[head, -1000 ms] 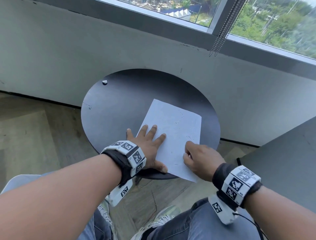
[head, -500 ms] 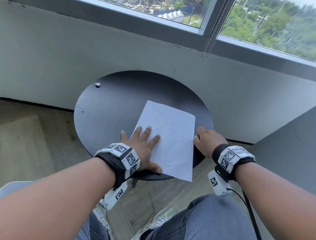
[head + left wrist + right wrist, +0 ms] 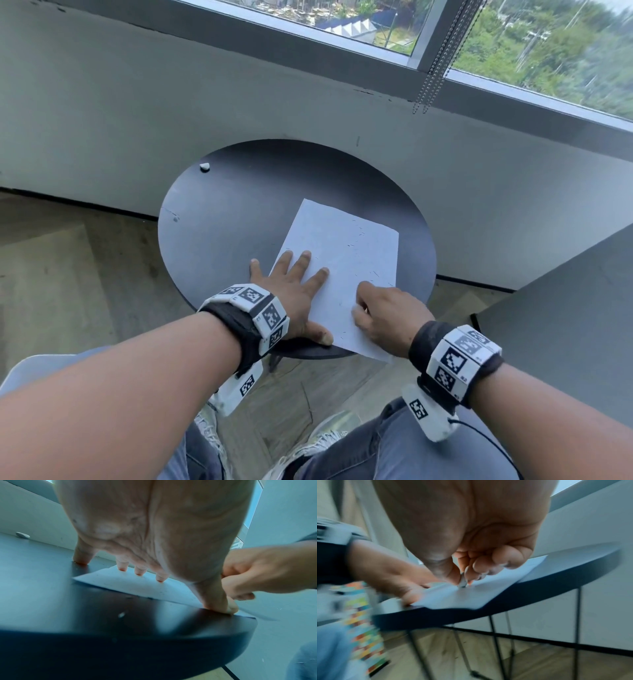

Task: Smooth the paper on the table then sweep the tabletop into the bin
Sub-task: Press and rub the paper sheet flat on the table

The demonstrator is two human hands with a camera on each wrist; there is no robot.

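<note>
Round dark bench (image 3: 219,219) beneath a window, with a white sheet of paper (image 3: 346,260) lying on its near right part, one corner overhanging the rim. The left hand (image 3: 291,291) lies flat with fingers spread, three fingertips and the thumb pressing the sheet's left edge, the little finger on bare bench. The right hand (image 3: 387,315) is curled over the near part of the sheet, thumb and forefinger pinching a small whitish object (image 3: 462,583) against the paper; its identity cannot be told. The sheet looks nearly flat, so smoothing seems well advanced. A white crumb (image 3: 204,167) and specks remain; sweeping appears not begun. No bin is visible.
</note>
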